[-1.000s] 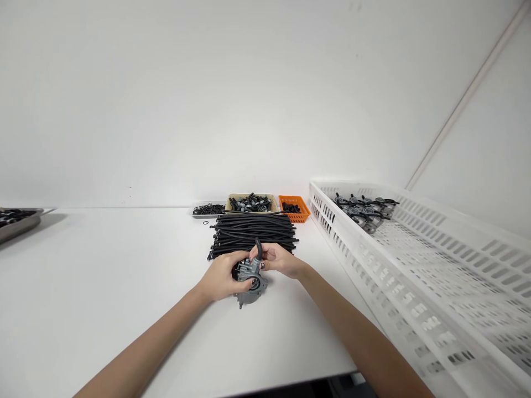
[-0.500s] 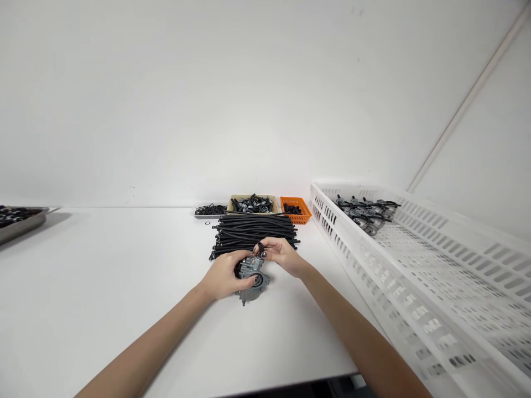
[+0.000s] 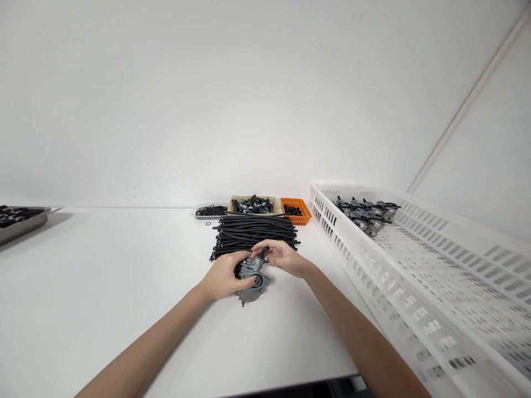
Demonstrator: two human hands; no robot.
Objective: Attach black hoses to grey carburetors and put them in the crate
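A grey metal carburetor (image 3: 250, 268) is held just above the white table, in front of a pile of black hoses (image 3: 253, 232). My left hand (image 3: 226, 275) wraps round its left side, the thumb across its round opening. At its top stands a small black rubber piece (image 3: 263, 252), tilted to the upper right. The fingers of my right hand (image 3: 282, 258) close round this black piece, and part of it is hidden by them.
Behind the hoses stand a tray of black rings (image 3: 199, 216), a cream tray of fittings (image 3: 275, 205) and an orange basket (image 3: 306, 214). A large white crate (image 3: 373, 271) with several carburetors is on the right. A metal tray (image 3: 25, 226) sits far left.
The fingers of my right hand have shifted round the black piece, which now shows upright and tilted at the top of the carburetor. My left hand has hardly moved.
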